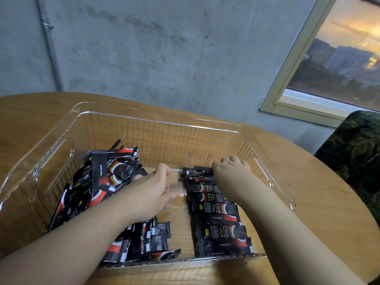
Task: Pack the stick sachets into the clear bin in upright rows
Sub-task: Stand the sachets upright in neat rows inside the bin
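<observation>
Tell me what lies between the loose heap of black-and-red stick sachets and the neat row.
Head view: the left hand and a bare strip of the clear plastic bin's floor.

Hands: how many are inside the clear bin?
2. The left hand is mid-bin beside the loose sachet pile. The right hand rests at the far end of the neat sachet row. Both are inside the clear bin; fingertips partly hidden.
</observation>
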Tool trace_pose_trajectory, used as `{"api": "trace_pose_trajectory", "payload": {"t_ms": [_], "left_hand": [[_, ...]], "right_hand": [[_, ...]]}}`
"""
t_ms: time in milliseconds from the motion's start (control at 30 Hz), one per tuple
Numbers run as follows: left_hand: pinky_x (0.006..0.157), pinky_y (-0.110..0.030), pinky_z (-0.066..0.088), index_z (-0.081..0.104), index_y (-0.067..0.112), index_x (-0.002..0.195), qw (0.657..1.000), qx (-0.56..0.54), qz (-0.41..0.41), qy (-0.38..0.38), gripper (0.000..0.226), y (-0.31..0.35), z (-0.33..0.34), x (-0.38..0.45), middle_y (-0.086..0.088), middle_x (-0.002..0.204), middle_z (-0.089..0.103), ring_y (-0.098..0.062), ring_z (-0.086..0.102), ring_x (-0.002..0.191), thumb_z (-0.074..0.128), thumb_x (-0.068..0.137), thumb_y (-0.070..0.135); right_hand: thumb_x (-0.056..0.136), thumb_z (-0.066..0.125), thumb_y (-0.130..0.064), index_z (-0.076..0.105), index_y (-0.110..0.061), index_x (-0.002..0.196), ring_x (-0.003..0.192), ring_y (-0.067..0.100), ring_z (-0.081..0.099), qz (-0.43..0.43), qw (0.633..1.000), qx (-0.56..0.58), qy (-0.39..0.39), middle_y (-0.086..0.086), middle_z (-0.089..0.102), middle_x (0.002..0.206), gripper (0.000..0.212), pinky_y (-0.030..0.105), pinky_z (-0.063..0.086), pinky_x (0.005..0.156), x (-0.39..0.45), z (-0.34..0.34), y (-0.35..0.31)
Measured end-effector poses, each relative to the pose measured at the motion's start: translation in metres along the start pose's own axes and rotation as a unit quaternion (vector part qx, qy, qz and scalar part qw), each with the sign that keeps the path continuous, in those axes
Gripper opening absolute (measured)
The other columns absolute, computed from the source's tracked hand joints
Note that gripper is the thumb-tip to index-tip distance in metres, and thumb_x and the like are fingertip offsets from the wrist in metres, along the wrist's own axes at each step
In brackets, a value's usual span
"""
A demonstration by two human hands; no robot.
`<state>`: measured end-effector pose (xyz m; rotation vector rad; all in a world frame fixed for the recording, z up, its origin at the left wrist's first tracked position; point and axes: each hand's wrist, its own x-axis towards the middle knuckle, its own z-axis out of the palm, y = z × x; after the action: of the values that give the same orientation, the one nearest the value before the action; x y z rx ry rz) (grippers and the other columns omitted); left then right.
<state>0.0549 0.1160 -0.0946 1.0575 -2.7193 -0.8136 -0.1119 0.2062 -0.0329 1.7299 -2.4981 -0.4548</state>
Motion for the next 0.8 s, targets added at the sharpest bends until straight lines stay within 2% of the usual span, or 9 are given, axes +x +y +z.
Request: {"api": "trace_pose_trajectory", "payload": {"t_ms": [133, 333, 467, 600, 700, 800], "left_hand": [[0.1, -0.037, 0.039, 0.023, 0.029, 0.124, 1.0, 0.004, -0.001, -0.005, 0.042, -0.003, 0.002, 0.002, 0.017, 0.11, 0.049, -0.018, 0.048, 0.108, 0.045, 0.094, 0.049], [0.1, -0.035, 0.039, 0.025, 0.031, 0.122, 1.0, 0.004, 0.008, -0.002, 0.041, -0.006, 0.003, 0.004, 0.022, 0.102, 0.052, -0.017, 0.053, 0.105, 0.047, 0.093, 0.05], [0.1, -0.035, 0.039, 0.027, 0.032, 0.118, 1.0, 0.006, 0.005, -0.01, 0.037, -0.006, 0.003, 0.003, 0.022, 0.099, 0.052, -0.016, 0.054, 0.103, 0.046, 0.093, 0.051], [0.105, -0.027, 0.025, 0.045, 0.034, 0.115, 0.997, 0.071, 0.041, -0.005, 0.022, 0.003, -0.002, 0.0, 0.023, 0.103, 0.042, -0.003, 0.045, 0.097, 0.045, 0.096, 0.046], [0.103, -0.028, 0.018, 0.055, 0.044, 0.118, 0.992, 0.1, 0.061, -0.037, 0.023, 0.008, -0.006, -0.002, 0.022, 0.117, 0.044, -0.002, 0.039, 0.112, 0.044, 0.097, 0.046], [0.107, -0.031, 0.016, 0.049, 0.049, 0.128, 0.988, 0.118, 0.068, -0.07, 0.031, 0.009, -0.007, -0.004, 0.022, 0.132, 0.04, -0.004, 0.03, 0.125, 0.041, 0.098, 0.046]], "right_hand": [[0.092, 0.049, -0.011, 0.037, -0.006, 0.135, 0.121, 0.027, 0.037, -0.002, 0.997, -0.058, -0.049, 0.011, 0.045, 0.13, 0.044, 0.04, 0.034, 0.102, -0.008, 0.008, -0.003], [0.089, 0.054, -0.018, 0.03, -0.009, 0.139, 0.121, 0.028, 0.034, 0.023, 0.994, -0.085, -0.061, 0.011, 0.036, 0.131, 0.056, 0.037, 0.035, 0.099, -0.01, 0.009, -0.007], [0.088, 0.055, -0.021, 0.031, -0.01, 0.137, 0.118, 0.026, 0.034, 0.051, 0.993, -0.092, -0.047, 0.01, 0.034, 0.127, 0.056, 0.032, 0.035, 0.093, -0.014, 0.005, -0.006], [0.088, 0.052, -0.013, 0.032, -0.009, 0.132, 0.117, 0.027, 0.036, 0.033, 0.998, -0.057, -0.007, 0.01, 0.035, 0.125, 0.049, 0.034, 0.036, 0.095, -0.018, 0.001, -0.003], [0.087, 0.048, -0.003, 0.032, -0.01, 0.134, 0.118, 0.028, 0.036, -0.02, 0.999, -0.029, -0.005, 0.01, 0.037, 0.127, 0.051, 0.037, 0.033, 0.098, -0.023, 0.004, -0.005], [0.085, 0.054, -0.002, 0.034, -0.011, 0.133, 0.116, 0.027, 0.034, -0.056, 0.998, -0.037, -0.011, 0.009, 0.036, 0.126, 0.053, 0.036, 0.03, 0.091, -0.026, 0.008, -0.007]]}}
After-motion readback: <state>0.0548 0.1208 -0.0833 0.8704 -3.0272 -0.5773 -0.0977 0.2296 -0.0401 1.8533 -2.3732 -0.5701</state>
